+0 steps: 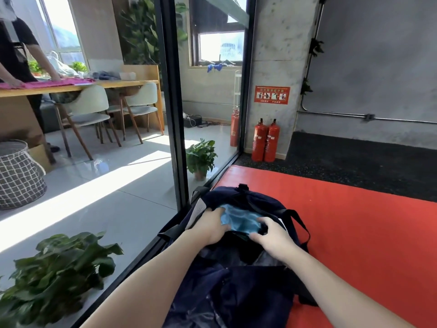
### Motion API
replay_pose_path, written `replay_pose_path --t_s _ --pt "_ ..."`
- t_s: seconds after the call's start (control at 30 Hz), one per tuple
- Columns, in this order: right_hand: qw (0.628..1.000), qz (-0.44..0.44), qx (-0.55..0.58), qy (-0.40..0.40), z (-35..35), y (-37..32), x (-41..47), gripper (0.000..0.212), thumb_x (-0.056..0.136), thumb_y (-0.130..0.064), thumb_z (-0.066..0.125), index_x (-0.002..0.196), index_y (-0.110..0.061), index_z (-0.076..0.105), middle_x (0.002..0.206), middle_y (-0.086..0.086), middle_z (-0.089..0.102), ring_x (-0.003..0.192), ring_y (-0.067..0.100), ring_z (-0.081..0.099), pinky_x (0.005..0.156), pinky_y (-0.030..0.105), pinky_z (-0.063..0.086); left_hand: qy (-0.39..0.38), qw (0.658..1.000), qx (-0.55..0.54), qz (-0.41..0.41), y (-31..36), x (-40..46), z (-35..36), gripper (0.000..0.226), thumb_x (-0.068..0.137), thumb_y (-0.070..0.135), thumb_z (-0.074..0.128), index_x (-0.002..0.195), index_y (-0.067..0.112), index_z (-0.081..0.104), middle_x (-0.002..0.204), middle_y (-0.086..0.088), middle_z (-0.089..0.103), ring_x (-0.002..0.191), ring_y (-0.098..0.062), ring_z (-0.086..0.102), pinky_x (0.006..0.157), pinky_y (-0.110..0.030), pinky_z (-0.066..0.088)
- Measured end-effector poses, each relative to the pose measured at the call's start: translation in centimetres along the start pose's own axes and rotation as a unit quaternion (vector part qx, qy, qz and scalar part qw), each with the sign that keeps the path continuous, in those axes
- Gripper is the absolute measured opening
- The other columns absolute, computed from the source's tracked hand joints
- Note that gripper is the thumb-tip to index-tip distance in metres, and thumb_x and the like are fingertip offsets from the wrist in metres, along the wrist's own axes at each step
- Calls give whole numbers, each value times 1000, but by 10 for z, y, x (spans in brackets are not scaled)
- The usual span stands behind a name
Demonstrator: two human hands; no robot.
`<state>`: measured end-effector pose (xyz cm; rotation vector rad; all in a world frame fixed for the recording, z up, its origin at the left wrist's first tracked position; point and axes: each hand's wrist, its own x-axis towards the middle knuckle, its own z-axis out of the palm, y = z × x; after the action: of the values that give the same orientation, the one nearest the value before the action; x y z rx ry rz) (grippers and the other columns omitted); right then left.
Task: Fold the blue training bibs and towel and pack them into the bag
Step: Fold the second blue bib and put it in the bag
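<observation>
Blue bib fabric (240,220) sits bundled in the mouth of the navy bag (236,287), low in the middle of the frame. Both hands are on it: the left hand (211,227) presses on the bundle's left edge with its fingers curled over the cloth, and the right hand (274,234) grasps the right edge, fingertips hooked into the fabric at the bag's rim. Whether this bundle is bibs alone or includes the towel, I cannot tell.

The bag lies open on a red mat (354,233), its black straps (300,221) looping off to the right side. The mat's left edge runs along a glass partition with a black frame (173,102).

Two red fire extinguishers (266,140) stand against a concrete pillar in the middle of the frame, under a red safety sign (272,94). Beyond the glass, a small potted plant (201,157) sits on the tiled floor, and a larger leafy plant (59,268) fills the lower left. A checked laundry basket (20,176) is at the left edge. In the upper left, another person (16,50) leans on a wooden bench (94,85) with both palms on a pink cloth (47,84); pale chairs (87,110) are tucked beneath.
</observation>
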<state>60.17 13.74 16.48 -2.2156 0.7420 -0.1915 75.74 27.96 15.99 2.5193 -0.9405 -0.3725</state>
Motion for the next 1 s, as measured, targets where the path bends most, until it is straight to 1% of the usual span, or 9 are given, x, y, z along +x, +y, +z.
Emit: replay_pose_path --t_s 0.13,0.23,0.33,0.47,0.53,0.63,0.7,0.83,1.0 --pt "999 -24 32 5 -22 -9 -31 53 90 -36 71 139 -24 53 138 -4 50 124 13 53 104 26 41 19 1000 19 2 20 -30 -14 65 95 45 60 149 18 38 143 -16 47 131 -31 47 107 -38 38" --pt "998 -33 59 21 -49 -7 -64 48 89 -38 72 133 -28 56 122 -7 60 108 15 62 96 36 52 45 999 1 22 50 -57 -21 64 96 43 60 150 17 38 146 -11 45 133 -28 47 108 -36 38" --pt "996 -40 72 46 -80 6 -102 38 89 -32 71 125 -26 59 115 -6 64 92 14 64 92 39 56 78 994 -27 65 91 -83 -19 56 96 41 60 145 19 46 143 -6 52 131 -24 50 109 -38 40" --pt "993 -33 77 88 -128 40 -159 39 91 -30 71 127 -22 58 114 -5 66 85 14 64 86 38 57 99 984 -70 128 164 -122 3 45 94 34 64 136 17 57 114 1 69 113 -20 62 98 -32 46" --pt "990 -24 80 110 -154 65 -190 35 93 -29 70 125 -23 58 114 -5 66 77 15 65 79 38 57 86 980 -84 161 204 -143 22 43 93 34 66 132 17 59 101 4 68 104 -21 65 93 -32 49" --pt "985 -1 83 153 -193 113 -239 30 93 -28 70 120 -23 59 111 -4 67 61 10 60 66 32 54 56 972 -83 212 265 -172 64 46 92 39 67 133 20 57 109 -3 69 103 -25 66 88 -36 52" --pt "980 26 82 182 -219 151 -275 27 92 -28 71 116 -24 61 108 -7 68 61 12 61 62 31 53 25 967 -95 235 308 -195 97 47 92 42 67 135 24 55 113 0 67 100 -23 66 79 -36 54" --pt "964 91 85 235 -260 235 -345 21 91 -24 72 110 -22 64 98 0 71 75 30 71 62 38 56 -45 949 -105 293 389 -243 166 51 90 44 68 137 29 53 111 6 66 101 -17 64 89 -34 54" --pt "940 183 83 275 -291 337 -434 9 88 -23 71 97 -23 69 71 1 74 61 16 65 59 30 51 -128 915 -75 375 476 -298 251 49 89 36 69 134 22 56 104 2 70 95 -19 66 89 -34 53"
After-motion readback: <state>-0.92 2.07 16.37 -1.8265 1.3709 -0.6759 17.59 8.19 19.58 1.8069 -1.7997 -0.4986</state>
